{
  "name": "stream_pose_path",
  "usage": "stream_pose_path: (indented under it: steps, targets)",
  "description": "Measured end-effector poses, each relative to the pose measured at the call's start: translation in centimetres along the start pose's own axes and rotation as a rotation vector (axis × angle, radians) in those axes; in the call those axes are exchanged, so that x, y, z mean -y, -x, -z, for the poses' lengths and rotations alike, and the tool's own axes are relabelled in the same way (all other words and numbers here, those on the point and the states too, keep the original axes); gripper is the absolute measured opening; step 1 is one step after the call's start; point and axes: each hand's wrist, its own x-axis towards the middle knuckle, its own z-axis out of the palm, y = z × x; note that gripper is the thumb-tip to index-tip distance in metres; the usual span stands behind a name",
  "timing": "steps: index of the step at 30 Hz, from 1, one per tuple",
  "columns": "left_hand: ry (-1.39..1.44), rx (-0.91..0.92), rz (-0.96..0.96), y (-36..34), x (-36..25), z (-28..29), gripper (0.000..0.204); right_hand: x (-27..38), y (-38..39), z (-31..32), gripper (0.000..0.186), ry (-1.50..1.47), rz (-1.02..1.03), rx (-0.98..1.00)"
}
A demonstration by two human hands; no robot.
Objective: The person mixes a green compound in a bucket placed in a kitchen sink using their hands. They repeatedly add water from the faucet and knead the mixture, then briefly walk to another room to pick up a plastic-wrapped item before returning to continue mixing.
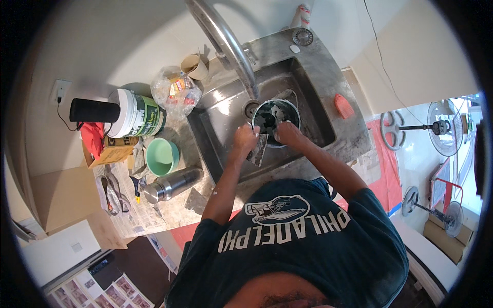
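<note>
A dark bucket (295,110) with a pale-smeared inside stands in the steel sink (215,146), beside the drain. At its near left rim my left hand (246,137) is closed on a flat grey blade, like a scraper or trowel (259,150), whose handle is hidden. My right hand (288,133) is closed over the bucket's near side, fingers toward its inside. What those fingers hold, if anything, is hidden. Above the bucket hangs the curved end of the metal faucet (233,49).
Left of the sink stand a white-and-green tub (136,114), a mint bowl (162,156), a lying steel bottle (174,185) and a plastic bag of packets (176,91). A beige cup (194,66) sits behind. An orange-red object (343,106) lies on the right counter.
</note>
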Motion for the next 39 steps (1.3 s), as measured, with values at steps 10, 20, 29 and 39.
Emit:
stream_pose_path:
  steps: [10, 20, 29, 39]
  targets:
    - [-0.092, 0.101, -0.075, 1.3, -1.3, 0.1, 0.042, -2.2, -10.8, -12.4, 0.033, 0.036, -0.209, -0.219]
    - [-0.158, 0.01, -0.214, 1.3, -0.6, -1.2, 0.035, -3.1, -4.7, -7.5, 0.038, 0.188, 0.065, -0.098]
    - [-0.207, -0.065, -0.272, 1.7, -3.1, -1.3, 0.036, -6.0, -5.1, -11.5, 0.067, 0.082, -0.293, 0.332]
    - [-0.165, -0.074, -0.247, 2.1, -5.8, -2.1, 0.033, -4.3, -4.2, -10.5, 0.049, -0.066, -0.447, 0.104]
